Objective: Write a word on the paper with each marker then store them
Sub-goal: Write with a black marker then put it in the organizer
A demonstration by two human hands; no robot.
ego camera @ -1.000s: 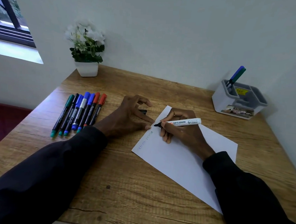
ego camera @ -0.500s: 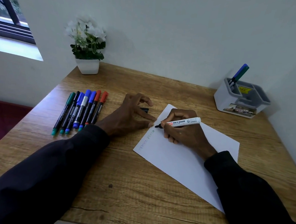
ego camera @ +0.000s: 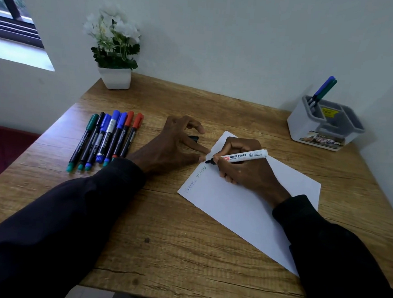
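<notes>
right hand clamped on whiteboard marker | left hand spread, pinning paper | risk: sheet slipping, smudged word

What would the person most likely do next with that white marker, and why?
Probably write the next word: the right hand holds the uncapped whiteboard marker with its tip at the paper's edge, just past two faint words, while the left hand steadies the sheet's edge.
</notes>
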